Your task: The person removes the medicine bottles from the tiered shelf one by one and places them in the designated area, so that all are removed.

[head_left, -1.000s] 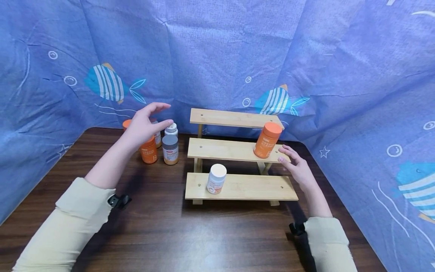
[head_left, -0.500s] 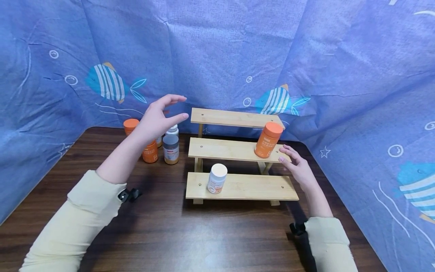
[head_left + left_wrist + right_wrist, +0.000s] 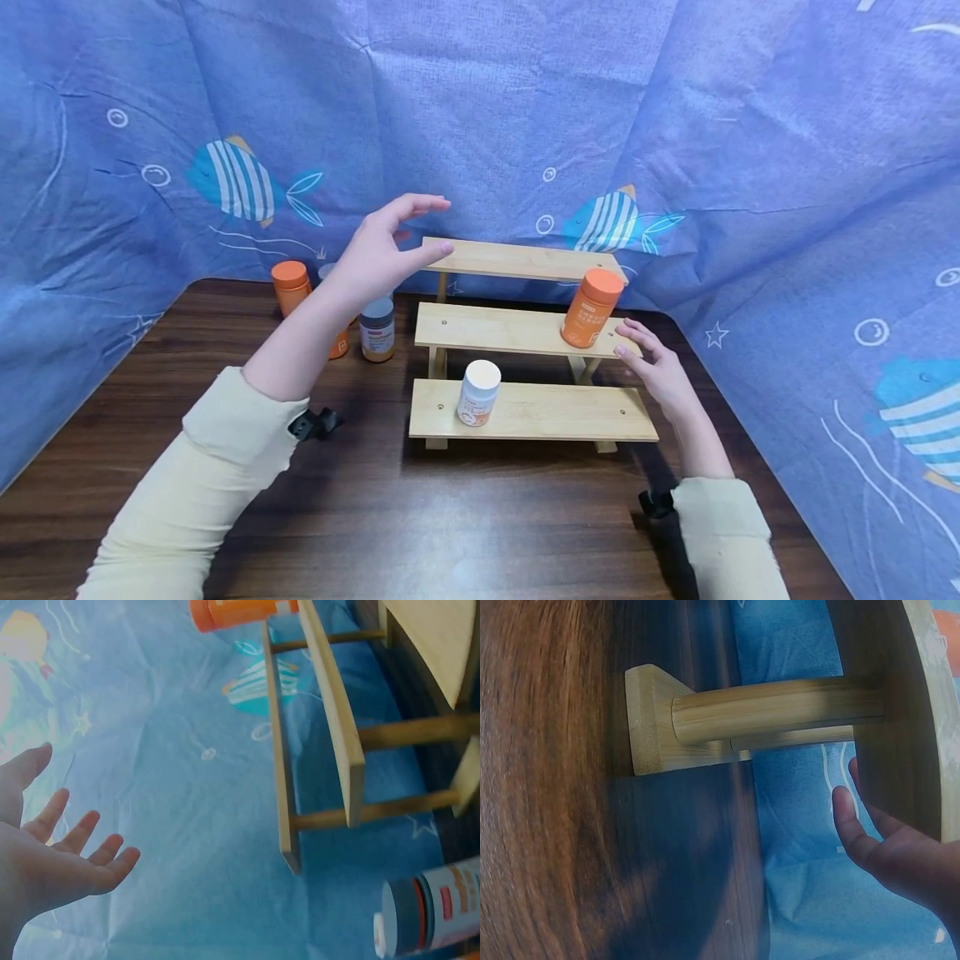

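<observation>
My left hand (image 3: pixel 378 258) hovers with nothing in it near the left end of the top board, thumb and fingers spread apart. In the left wrist view, its palm and fingers (image 3: pixel 61 817) show bare. My right hand (image 3: pixel 660 371) is at the right end of the middle board of the three-step wooden rack (image 3: pixel 495 327), fingers loosely bent at the board's edge. An orange bottle (image 3: pixel 588 312) stands on that board just left of the right hand. On the bottom board, toward the left, is a white bottle (image 3: pixel 477 396) with a white cap.
Left of the rack, several bottles stand on the dark wooden table (image 3: pixel 375 517), partly hidden by my left forearm. Among them are a grey-capped bottle (image 3: pixel 377 333) and an orange bottle (image 3: pixel 291 287). A blue fish-print cloth (image 3: pixel 480 125) hangs behind.
My left hand has moved right and slightly up, from over the group of bottles to the top board's left end. The right hand and the bottles have stayed in place.
</observation>
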Motion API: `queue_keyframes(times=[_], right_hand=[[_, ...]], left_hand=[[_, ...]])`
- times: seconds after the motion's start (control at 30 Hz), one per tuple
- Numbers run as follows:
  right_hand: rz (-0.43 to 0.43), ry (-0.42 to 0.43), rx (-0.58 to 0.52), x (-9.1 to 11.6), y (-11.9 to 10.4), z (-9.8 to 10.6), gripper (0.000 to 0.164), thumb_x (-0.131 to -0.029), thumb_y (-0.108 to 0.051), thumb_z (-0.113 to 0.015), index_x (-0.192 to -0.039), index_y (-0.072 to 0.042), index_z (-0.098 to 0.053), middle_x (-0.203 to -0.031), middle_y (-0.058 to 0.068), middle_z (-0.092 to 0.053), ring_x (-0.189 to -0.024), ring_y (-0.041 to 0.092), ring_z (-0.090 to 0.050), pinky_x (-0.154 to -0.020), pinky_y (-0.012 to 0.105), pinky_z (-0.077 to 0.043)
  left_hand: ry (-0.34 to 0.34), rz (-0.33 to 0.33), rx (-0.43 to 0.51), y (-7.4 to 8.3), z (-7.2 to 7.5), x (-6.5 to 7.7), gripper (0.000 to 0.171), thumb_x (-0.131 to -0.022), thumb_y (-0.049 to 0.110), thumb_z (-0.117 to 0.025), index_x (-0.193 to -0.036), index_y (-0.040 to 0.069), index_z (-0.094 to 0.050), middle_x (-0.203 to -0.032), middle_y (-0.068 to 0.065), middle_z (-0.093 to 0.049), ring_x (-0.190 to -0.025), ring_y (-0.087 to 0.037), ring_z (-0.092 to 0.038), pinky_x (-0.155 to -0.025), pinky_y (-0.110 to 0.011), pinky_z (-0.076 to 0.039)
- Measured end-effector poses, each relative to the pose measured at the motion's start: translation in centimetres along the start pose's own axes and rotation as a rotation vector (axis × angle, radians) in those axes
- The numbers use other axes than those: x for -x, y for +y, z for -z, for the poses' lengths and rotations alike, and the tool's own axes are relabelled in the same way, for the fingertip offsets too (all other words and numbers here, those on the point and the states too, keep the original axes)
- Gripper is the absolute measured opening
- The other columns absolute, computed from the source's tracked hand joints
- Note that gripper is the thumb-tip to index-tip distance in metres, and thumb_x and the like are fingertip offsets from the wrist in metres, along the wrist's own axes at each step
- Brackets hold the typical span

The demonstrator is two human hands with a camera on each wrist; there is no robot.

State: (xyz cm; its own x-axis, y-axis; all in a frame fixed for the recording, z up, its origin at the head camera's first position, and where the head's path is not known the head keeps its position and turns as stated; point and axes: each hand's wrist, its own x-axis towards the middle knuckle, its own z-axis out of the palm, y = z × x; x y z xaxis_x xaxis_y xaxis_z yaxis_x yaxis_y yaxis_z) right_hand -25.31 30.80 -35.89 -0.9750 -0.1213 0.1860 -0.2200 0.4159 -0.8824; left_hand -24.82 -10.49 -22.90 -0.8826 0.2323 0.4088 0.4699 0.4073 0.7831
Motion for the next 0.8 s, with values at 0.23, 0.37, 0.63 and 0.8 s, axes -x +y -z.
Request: queue_keyframes(times=[0.23, 0.37, 0.63, 0.8], right_hand=[[-0.001, -0.003, -0.004, 0.0, 0.1, 0.0, 0.052, -0.094, -0.019, -0.059, -0.137, 0.005, -0.043, -0.153, 0.017, -0.024, -0.104, -0.008, -0.049, -0.07, 0.017, -0.051], [-0.002, -0.004, -0.004, -0.1, 0.0, 0.0, 0.052, -0.094, -0.019, -0.059, -0.137, 0.005, -0.043, -0.153, 0.017, -0.024, -0.104, -0.008, -0.049, -0.069, 0.016, -0.051], [-0.002, -0.001, -0.007, -0.1, 0.0, 0.0, 0.052, -0.094, -0.019, -0.059, -0.137, 0.005, -0.043, -0.153, 0.018, -0.024, -0.104, -0.008, -0.049, -0.07, 0.016, -0.051], [-0.001, 0.002, -0.016, 0.0, 0.0, 0.0, 0.051, -0.094, -0.018, -0.059, -0.136, 0.006, -0.043, -0.152, 0.017, -0.025, -0.102, -0.008, -0.051, -0.07, 0.017, -0.052]], left_hand=[[-0.034, -0.028, 0.02, 0.9, -1.3, -0.6, 0.051, -0.086, 0.039, -0.068, -0.133, 0.03, -0.051, -0.141, 0.014, -0.043, -0.133, -0.008, -0.035, -0.108, -0.031, -0.032], [-0.067, -0.047, 0.04, 1.3, -2.0, -1.0, 0.052, -0.086, 0.039, -0.068, -0.133, 0.031, -0.05, -0.142, 0.016, -0.042, -0.133, -0.007, -0.034, -0.109, -0.03, -0.032], [-0.123, -0.109, 0.091, 1.8, -4.0, -2.1, 0.052, -0.085, 0.038, -0.069, -0.133, 0.031, -0.05, -0.139, 0.015, -0.045, -0.134, -0.008, -0.034, -0.109, -0.033, -0.031], [-0.151, -0.151, 0.101, 2.4, -5.4, -2.8, 0.051, -0.085, 0.035, -0.069, -0.133, 0.028, -0.051, -0.138, 0.014, -0.046, -0.133, -0.008, -0.035, -0.107, -0.035, -0.034]])
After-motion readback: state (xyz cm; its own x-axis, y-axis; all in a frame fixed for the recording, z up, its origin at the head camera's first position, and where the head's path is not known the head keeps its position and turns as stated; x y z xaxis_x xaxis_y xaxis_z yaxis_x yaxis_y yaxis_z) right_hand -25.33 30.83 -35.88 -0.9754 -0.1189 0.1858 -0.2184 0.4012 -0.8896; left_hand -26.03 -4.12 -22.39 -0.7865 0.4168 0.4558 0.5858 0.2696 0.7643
